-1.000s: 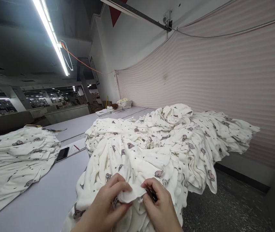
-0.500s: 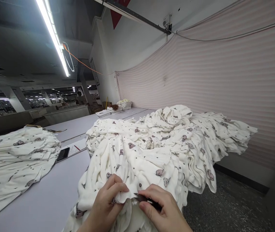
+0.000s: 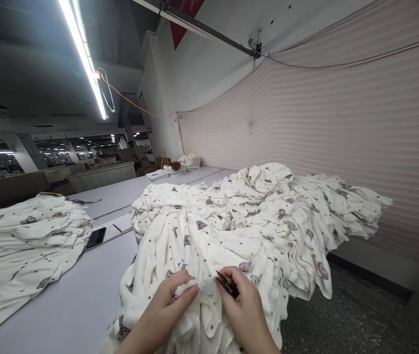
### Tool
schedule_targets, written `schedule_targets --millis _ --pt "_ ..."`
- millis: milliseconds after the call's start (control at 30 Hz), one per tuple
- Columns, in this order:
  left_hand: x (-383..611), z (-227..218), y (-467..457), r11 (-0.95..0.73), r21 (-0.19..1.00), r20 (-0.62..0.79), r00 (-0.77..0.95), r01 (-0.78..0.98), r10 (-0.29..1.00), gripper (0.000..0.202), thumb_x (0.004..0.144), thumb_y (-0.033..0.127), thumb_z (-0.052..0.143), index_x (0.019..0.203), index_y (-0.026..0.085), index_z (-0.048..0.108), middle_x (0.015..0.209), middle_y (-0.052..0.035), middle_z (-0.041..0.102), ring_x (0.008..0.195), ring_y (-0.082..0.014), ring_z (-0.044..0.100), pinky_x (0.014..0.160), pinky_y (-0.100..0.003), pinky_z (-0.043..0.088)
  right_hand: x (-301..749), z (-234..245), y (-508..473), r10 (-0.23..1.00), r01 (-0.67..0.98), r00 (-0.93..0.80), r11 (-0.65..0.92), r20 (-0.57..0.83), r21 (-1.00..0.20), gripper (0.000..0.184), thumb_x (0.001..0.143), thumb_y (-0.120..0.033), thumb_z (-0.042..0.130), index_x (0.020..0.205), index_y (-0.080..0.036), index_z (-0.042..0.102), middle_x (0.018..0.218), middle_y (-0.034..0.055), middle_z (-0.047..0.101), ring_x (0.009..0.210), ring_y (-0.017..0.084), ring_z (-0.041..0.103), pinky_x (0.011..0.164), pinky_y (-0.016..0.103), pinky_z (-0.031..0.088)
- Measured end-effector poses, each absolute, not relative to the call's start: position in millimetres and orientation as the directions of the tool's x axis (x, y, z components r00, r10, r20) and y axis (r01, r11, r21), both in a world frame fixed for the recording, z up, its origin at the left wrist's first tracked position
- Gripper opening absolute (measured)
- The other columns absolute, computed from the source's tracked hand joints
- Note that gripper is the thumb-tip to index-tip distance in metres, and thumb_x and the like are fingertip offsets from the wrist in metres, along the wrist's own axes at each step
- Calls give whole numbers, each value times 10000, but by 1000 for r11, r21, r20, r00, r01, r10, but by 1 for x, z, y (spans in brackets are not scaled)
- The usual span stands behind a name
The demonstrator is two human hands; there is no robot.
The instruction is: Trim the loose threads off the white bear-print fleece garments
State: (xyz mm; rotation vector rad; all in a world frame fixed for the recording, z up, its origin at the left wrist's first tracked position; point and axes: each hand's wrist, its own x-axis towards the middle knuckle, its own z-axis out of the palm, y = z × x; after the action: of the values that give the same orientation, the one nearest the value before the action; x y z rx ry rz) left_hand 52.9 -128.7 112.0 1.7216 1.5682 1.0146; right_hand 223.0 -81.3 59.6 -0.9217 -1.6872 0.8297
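A big heap of white printed garments [image 3: 254,221] lies on the pale grey table [image 3: 65,305] in front of me. My left hand [image 3: 165,307] pinches a folded edge of the nearest white garment [image 3: 194,290] at the bottom centre. My right hand [image 3: 244,307] is closed round a small dark thread snipper [image 3: 227,284], whose tip points up and left beside that edge. Both hands rest against the cloth, close together.
A second pile of the same printed cloth [image 3: 17,246] lies at the left. A black phone [image 3: 95,237] rests on a paper sheet [image 3: 115,227] beside it. Folded stacks [image 3: 189,161] sit at the table's far end. A striped wall [image 3: 342,123] and dark floor [image 3: 349,314] are at the right.
My right hand has turned the snipper from lying flat to pointing up and left, and moved nearer the cloth edge. My left hand shifted its pinch slightly. The view tilted a little.
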Motion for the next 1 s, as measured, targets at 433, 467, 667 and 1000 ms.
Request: schedule_targets --millis 433,467,667,1000 --pt "55 103 -128 -112 862 141 -22 495 990 269 884 430 524 1043 237 624 959 -22 644 977 -218 576 880 -302 444 193 63 -82 864 -47 -193 465 465 -884 262 931 -385 455 800 -185 565 672 -5 546 603 140 515 537 211 415" --pt "55 102 -128 -109 863 146 -37 493 989 286 884 429 524 1074 240 623 998 -31 651 1016 -226 573 908 -314 439 192 64 -82 868 -57 -192 457 459 -888 270 928 -397 459 795 -185 560 663 -10 533 589 134 498 524 209 406" --pt "61 97 -127 -84 907 182 -204 413 962 302 836 470 555 937 210 670 977 -48 702 987 -255 615 910 -344 453 206 63 -82 868 -83 -180 455 463 -886 252 842 -437 595 832 -189 636 728 21 612 678 167 586 604 225 473" --pt "69 90 -128 -113 884 254 -262 454 931 252 815 404 581 931 212 694 973 -60 713 958 -246 639 892 -332 490 206 60 -81 861 -3 -278 443 426 -897 209 849 -366 605 890 -220 749 768 42 685 731 200 648 656 251 484"
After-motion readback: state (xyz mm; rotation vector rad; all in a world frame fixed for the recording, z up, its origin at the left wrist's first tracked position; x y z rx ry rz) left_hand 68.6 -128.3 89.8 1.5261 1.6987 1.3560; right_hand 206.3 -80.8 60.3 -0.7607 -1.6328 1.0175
